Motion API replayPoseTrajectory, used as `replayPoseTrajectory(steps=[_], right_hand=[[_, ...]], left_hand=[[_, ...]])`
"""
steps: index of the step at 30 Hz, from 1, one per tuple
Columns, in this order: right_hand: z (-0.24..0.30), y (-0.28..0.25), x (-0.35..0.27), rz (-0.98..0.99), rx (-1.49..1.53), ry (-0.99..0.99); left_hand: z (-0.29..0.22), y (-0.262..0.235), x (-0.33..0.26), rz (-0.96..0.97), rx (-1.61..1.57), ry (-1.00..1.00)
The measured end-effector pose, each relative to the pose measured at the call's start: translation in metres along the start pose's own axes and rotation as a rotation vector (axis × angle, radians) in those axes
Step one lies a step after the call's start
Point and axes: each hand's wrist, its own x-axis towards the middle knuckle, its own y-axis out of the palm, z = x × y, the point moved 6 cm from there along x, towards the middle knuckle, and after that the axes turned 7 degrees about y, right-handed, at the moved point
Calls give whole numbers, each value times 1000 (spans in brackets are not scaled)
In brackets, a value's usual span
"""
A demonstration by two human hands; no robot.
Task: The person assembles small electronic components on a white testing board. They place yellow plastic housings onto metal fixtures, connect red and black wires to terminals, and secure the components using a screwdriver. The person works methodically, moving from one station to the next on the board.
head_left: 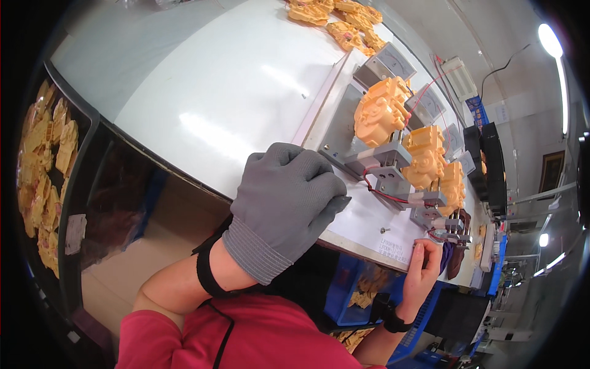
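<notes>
My left hand (pixel 286 200), in a grey knitted glove, is curled into a fist over the near edge of the white worktable. The inside of the fist is hidden, so I cannot make out whether it holds anything. To its right stands a grey metal fixture (pixel 393 178) with red wires. Yellow-orange molded housings (pixel 380 114) are mounted along it, with another housing (pixel 424 157) farther right. My bare right hand (pixel 424 264) has bent fingers at the table's front edge, below the fixture's right end. Anything between its fingertips is too small to tell.
Several grey dial meters (pixel 393 61) stand behind the housings. More yellow parts (pixel 310 11) lie at the far end of the white tabletop (pixel 203 80). A black crate (pixel 77 184) of yellow pieces is at the left. A blue bin (pixel 347 295) sits under the table.
</notes>
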Motion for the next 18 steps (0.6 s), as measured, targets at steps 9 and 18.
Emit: replayPoseTrajectory(steps=[9,18], right_hand=[[1,0,-2,-3,15,5],[-2,0,-2,-1,25,13]], left_hand=[[1,1,-3,-5,-10,-10],[1,0,-2,12,-9,22]])
